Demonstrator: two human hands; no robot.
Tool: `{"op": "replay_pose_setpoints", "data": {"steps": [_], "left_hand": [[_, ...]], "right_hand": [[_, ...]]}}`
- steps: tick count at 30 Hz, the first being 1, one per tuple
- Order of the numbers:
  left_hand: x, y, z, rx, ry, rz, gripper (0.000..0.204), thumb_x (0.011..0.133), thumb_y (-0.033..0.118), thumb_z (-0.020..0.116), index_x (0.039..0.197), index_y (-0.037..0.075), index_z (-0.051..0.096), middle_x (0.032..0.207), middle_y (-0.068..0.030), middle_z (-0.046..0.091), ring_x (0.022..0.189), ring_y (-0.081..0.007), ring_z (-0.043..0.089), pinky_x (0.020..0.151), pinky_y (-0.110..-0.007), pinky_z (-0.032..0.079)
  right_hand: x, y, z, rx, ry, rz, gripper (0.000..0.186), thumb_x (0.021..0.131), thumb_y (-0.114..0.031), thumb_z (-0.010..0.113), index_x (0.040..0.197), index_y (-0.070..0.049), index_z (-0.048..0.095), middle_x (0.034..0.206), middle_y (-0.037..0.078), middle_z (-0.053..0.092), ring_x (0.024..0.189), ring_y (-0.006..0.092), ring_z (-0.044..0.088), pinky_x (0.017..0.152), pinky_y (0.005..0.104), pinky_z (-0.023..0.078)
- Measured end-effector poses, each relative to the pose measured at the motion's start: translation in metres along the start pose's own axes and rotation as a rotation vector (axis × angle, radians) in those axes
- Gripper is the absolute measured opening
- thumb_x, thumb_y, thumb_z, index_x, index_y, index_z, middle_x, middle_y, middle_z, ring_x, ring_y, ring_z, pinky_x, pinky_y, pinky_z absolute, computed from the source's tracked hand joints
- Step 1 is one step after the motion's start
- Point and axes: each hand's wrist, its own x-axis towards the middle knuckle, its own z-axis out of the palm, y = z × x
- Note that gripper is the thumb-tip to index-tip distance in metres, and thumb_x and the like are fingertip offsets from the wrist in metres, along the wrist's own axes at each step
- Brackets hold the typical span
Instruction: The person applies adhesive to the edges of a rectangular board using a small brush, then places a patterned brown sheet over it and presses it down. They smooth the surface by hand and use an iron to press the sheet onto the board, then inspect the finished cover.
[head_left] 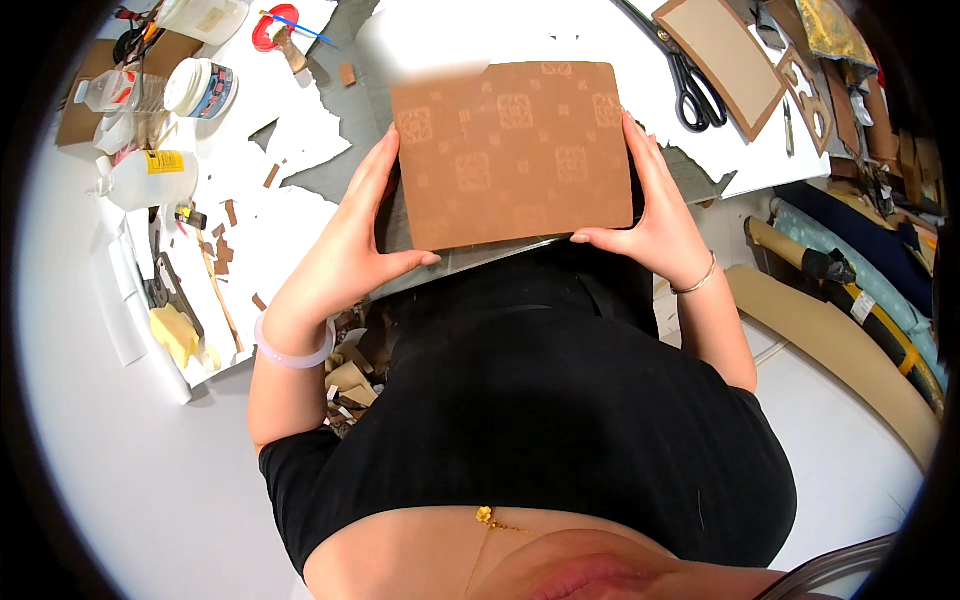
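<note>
Between my two hands is a brown rectangular panel with a paler pattern of ornate squares on its face. My left hand grips its left edge, the thumb at the lower left corner and the fingers along the side. On the opposite edge my right hand does the same, with its thumb by the lower right corner. The panel is above the near edge of the worktable, its face turned up toward me. What lies under it is hidden, and a blurred white patch covers the table just beyond its upper left.
Black scissors and a brown-bordered panel lie at the far right. At the left are a white tub, a clear bottle, a brush, torn white paper and brown scraps. Material rolls stand right of the table.
</note>
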Motion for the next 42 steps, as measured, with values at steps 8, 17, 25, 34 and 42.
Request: {"op": "replay_pose_setpoints", "data": {"steps": [8,17,25,34,42], "left_hand": [[-0.006,-0.001,0.005,-0.066,0.056,0.017,0.118,0.074,-0.005,0.087,0.169,0.005,0.017,0.174,-0.0147,0.022,0.160,-0.0278,0.026,0.130,-0.044,0.024],[-0.020,0.006,0.017,0.107,0.141,-0.009,0.114,0.075,-0.001,0.088,0.168,0.004,0.021,0.173,-0.0155,0.025,0.159,-0.0284,0.028,0.129,-0.045,0.027],[-0.049,0.050,0.036,-0.251,0.677,0.103,0.048,0.103,-0.003,0.061,0.151,-0.005,0.052,0.152,-0.0193,0.058,0.142,-0.0285,0.055,0.117,-0.041,0.044],[-0.070,0.066,0.092,-0.361,0.611,0.068,0.017,0.097,-0.009,0.067,0.112,-0.009,0.074,0.101,-0.0187,0.078,0.092,-0.0250,0.077,0.089,-0.034,0.061],[-0.079,0.138,0.105,-0.283,-0.094,0.460,0.024,0.102,-0.005,0.054,0.118,-0.012,0.071,0.101,-0.0246,0.075,0.092,-0.0302,0.077,0.091,-0.039,0.061]], "right_hand": [[0.007,0.004,-0.001,0.008,-0.004,-0.046,0.132,0.066,-0.043,0.098,0.166,0.000,0.022,0.167,0.021,0.037,0.158,0.0343,0.031,0.132,0.0516,0.012],[0.008,0.009,-0.006,0.001,0.043,-0.127,0.135,0.063,-0.042,0.099,0.166,0.000,0.022,0.170,0.020,0.033,0.159,0.0336,0.029,0.131,0.0496,0.015],[-0.020,0.019,-0.048,0.156,0.401,-0.180,0.020,0.099,-0.006,0.069,0.115,-0.006,0.079,0.112,0.007,0.081,0.114,0.0189,0.074,0.123,0.0493,0.035],[-0.051,0.019,-0.032,0.397,0.511,-0.147,0.032,0.103,-0.015,0.070,0.074,-0.007,0.062,0.064,-0.002,0.063,0.063,0.0079,0.063,0.102,0.0413,0.053],[-0.061,0.023,-0.034,0.443,0.621,-0.131,0.043,0.115,-0.033,0.048,0.120,0.003,0.072,0.120,0.016,0.076,0.119,0.0236,0.070,0.109,0.0369,0.050]]}}
